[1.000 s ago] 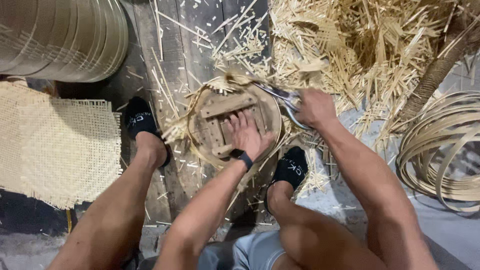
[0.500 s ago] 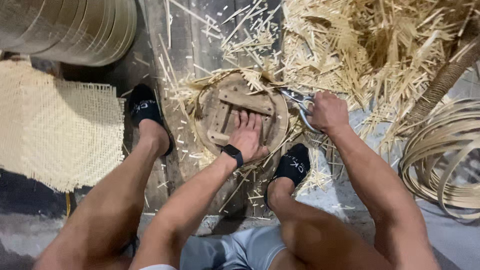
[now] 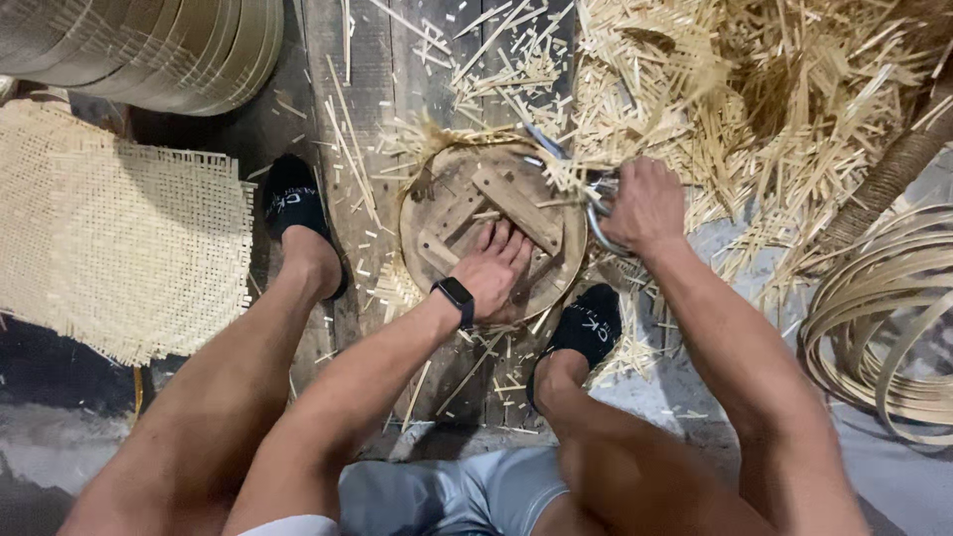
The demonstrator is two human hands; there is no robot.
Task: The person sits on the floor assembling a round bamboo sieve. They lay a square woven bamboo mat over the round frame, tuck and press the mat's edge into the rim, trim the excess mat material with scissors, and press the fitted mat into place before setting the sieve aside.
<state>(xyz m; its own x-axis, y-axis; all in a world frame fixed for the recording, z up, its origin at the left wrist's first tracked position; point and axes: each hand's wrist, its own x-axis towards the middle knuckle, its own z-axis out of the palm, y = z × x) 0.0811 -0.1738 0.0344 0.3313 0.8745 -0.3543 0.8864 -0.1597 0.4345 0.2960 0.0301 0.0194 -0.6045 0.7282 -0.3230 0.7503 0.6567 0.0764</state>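
A round wooden form (image 3: 452,213) with a woven cane rim lies on the plank floor between my feet. My left hand (image 3: 493,270), a black watch on its wrist, presses flat on the form's wooden crosspieces. My right hand (image 3: 643,203) grips metal shears (image 3: 566,164) at the form's right edge, where frayed cane ends stick out. The blades reach in among the cane ends at the upper right of the rim.
A heap of cut cane offcuts (image 3: 754,94) covers the upper right. Coiled cane strips (image 3: 884,318) lie at the right. A square woven mat (image 3: 109,243) sits at the left, stacked woven rings (image 3: 149,40) above it. My socked feet (image 3: 298,213) flank the form.
The form has turned under my left hand, its crosspieces now angled differently. My right hand with the shears stays at the right rim.
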